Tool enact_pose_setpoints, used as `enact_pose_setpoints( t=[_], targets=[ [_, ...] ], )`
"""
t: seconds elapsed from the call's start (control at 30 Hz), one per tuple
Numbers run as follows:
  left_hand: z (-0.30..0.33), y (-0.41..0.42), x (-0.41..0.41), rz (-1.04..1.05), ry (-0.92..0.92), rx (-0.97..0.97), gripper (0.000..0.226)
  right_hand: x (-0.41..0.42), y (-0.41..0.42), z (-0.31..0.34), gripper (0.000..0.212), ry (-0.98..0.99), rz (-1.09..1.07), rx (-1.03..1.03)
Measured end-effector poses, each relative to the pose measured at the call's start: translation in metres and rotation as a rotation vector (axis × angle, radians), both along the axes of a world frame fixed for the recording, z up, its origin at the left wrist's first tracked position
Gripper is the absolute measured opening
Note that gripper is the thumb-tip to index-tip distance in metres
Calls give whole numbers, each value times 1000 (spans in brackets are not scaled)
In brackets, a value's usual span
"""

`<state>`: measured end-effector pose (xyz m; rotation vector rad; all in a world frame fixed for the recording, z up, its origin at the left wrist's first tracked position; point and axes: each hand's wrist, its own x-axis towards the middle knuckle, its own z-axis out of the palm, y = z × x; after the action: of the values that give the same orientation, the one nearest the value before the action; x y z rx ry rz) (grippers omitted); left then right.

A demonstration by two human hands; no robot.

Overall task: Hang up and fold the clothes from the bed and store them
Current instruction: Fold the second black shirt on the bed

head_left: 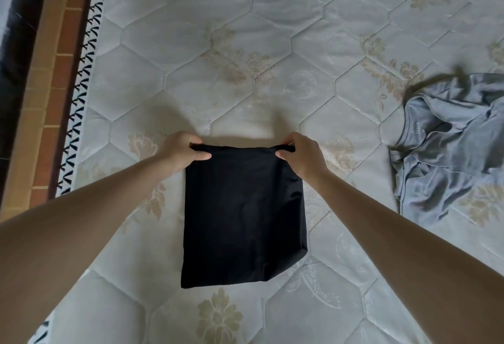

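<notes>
The black garment point(242, 215), already folded into a neat rectangle, lies on the mattress point(272, 43) in the near middle of the scene, its long axis running from near to far. Its far edge sits right under both hands, so the cloth stretches back from the fingers toward the person. The left hand point(181, 151) pinches the far-left corner, thumb on top and fingers curled under the edge; the right hand point(302, 155) pinches the far-right corner in the same way. Neither hand is nearer: each holds its own corner, level with the other, and the edge between them looks slightly lifted off the mattress. Judging by this grip, the next move is probably one more fold, bringing the far edge toward the near one, and it depends on both corners travelling together along that long axis. To the right, well apart from the black piece, a grey garment point(447, 147) lies crumpled and not yet folded. Along the left edge of the mattress runs a brown tiled floor point(46, 98).
</notes>
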<state>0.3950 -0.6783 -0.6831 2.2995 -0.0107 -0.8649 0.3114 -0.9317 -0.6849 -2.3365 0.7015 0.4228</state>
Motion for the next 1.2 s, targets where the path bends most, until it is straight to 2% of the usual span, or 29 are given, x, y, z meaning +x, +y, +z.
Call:
enact_pose_setpoints(
  t=[0.17, 0.23, 0.33, 0.4, 0.47, 0.57, 0.63, 0.73, 0.8, 0.9, 1.0, 1.2],
  targets=[
    [-7, 2, -12, 120, -72, -24, 22, -26, 5, 0, 25, -190, -304, 155],
    [-6, -1, -22, 102, -175, 51, 21, -39, 10, 3, 22, -232, -393, 181],
    [-5, -8, -41, -125, -561, 259, 33, -62, 16, 8, 21, -209, -506, 271],
    [-6, -15, -58, -316, -755, 235, 41, -78, 17, 6, 23, -132, -507, 364],
    [-9, -26, -77, -530, -825, 168, 46, -94, 15, 2, 22, -29, -482, 450],
    [-14, -49, -110, -807, -779, 50, 54, -117, 11, 3, 27, 50, -460, 635],
    [-20, -65, -127, -906, -726, 37, 56, -128, 10, 8, 36, 109, -377, 698],
    [-28, -85, -138, -903, -628, 77, 53, -141, 12, 18, 47, 239, -203, 735],
    [-30, -95, -139, -895, -547, 144, 60, -153, 13, 26, 42, 309, -138, 741],
    [-32, -102, -140, -951, -489, 264, 64, -173, 12, 37, 50, 403, -92, 607],
    [-33, -105, -142, -960, -484, 335, 69, -197, 10, 34, 58, 360, -129, 455],
    [-39, -115, -149, -923, -483, 411, 77, -228, 21, 18, 54, 36, -280, 307]
  ],
)
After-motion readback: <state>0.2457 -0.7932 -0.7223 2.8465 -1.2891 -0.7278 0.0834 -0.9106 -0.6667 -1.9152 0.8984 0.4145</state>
